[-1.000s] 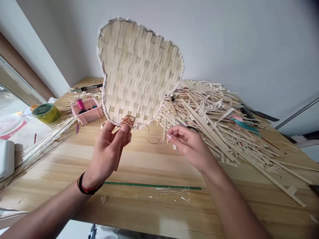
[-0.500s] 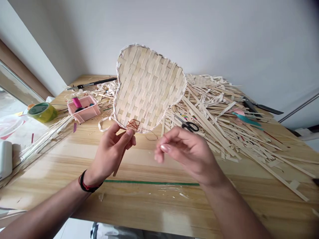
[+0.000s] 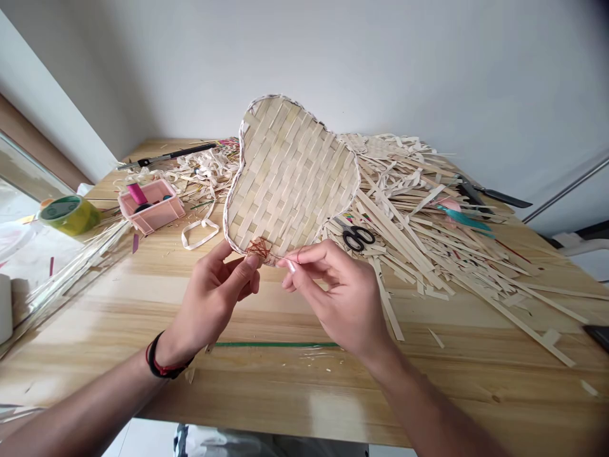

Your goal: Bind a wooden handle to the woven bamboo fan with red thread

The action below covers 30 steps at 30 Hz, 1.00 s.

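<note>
A woven fan [image 3: 295, 178] of pale flat strips, with a white twisted rim, stands raised above the table, tilted to the right. My left hand [image 3: 221, 285] is closed on its lower edge, thumb in front; whatever part lies inside the palm is hidden. Reddish-brown thread [image 3: 259, 246] criss-crosses the weave just above that thumb. My right hand [image 3: 340, 295] is beside the fan's bottom rim, thumb and forefinger pinched on the thin brown thread. Whether a needle is also between those fingertips is too small to tell.
Black-handled scissors [image 3: 358, 238] lie by a large heap of loose strips [image 3: 428, 235] on the right. At left stand a pink basket [image 3: 152, 206] and a roll of yellow-green tape [image 3: 70, 214]. A green strip [image 3: 276, 344] lies along the table [image 3: 285, 393] near the front.
My right hand has moved left and up to the fan's bottom rim. The fan has shifted slightly right and down and tilted a little, with my left hand keeping its hold.
</note>
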Each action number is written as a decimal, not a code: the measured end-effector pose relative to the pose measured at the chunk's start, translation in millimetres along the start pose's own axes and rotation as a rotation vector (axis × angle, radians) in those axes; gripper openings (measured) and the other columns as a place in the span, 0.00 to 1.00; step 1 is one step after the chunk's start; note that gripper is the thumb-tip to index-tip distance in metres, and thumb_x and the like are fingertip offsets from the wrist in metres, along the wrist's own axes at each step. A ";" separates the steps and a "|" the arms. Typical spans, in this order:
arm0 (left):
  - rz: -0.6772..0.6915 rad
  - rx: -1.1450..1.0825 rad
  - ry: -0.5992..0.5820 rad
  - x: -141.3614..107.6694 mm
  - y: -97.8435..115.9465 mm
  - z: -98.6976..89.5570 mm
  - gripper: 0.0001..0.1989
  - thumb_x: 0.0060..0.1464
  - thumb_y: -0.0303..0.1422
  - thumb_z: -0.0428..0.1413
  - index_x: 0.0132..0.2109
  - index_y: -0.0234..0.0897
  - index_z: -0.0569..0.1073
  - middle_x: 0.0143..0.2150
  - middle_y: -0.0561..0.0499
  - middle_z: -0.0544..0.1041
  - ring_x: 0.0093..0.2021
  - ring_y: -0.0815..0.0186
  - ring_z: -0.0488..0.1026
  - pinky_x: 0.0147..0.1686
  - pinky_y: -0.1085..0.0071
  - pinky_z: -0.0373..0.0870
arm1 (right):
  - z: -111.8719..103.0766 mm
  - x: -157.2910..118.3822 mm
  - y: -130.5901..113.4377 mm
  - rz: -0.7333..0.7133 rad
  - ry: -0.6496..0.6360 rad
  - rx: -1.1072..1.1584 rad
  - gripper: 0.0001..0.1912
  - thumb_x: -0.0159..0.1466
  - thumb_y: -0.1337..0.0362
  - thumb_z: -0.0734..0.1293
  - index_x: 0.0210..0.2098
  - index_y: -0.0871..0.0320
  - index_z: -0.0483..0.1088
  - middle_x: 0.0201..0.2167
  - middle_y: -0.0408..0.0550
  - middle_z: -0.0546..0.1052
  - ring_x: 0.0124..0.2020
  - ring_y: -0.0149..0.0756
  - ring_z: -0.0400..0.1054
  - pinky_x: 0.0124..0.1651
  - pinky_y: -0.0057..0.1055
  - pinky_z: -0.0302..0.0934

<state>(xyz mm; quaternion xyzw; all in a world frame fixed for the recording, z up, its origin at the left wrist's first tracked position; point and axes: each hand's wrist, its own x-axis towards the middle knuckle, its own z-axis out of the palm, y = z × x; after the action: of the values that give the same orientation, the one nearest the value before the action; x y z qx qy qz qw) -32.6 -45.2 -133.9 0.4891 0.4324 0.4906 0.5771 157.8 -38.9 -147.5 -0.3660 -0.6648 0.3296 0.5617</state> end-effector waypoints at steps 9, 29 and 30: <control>0.017 0.021 0.018 1.2 -0.3 0.6 0.15 0.65 0.43 0.64 0.37 0.37 0.73 0.26 0.56 0.67 0.26 0.72 0.63 0.24 0.75 0.58 | 1.9 0.3 -7.0 -0.095 0.002 -0.205 0.06 0.70 0.71 0.70 0.35 0.57 0.72 0.32 0.45 0.82 0.30 0.30 0.77 0.34 0.26 0.72; 0.609 0.716 0.132 -3.5 -2.3 1.6 0.13 0.68 0.27 0.59 0.31 0.38 0.73 0.27 0.52 0.72 0.28 0.68 0.70 0.27 0.73 0.66 | 8.6 -4.5 -12.6 0.169 -0.146 -0.048 0.09 0.71 0.68 0.65 0.32 0.55 0.66 0.19 0.34 0.61 0.20 0.26 0.53 0.23 0.27 0.48; 0.670 0.780 0.132 -3.4 -3.2 0.6 0.13 0.67 0.26 0.59 0.32 0.38 0.73 0.28 0.52 0.73 0.29 0.67 0.70 0.29 0.72 0.67 | 8.8 -4.8 -13.2 0.197 -0.146 -0.023 0.10 0.71 0.67 0.65 0.32 0.55 0.66 0.19 0.34 0.61 0.20 0.26 0.53 0.23 0.28 0.48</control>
<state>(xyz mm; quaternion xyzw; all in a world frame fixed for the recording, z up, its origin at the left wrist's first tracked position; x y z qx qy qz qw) -32.1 -48.8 -136.9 0.7475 0.4384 0.4805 0.1345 148.1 -50.0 -140.1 -0.4109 -0.6685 0.4012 0.4726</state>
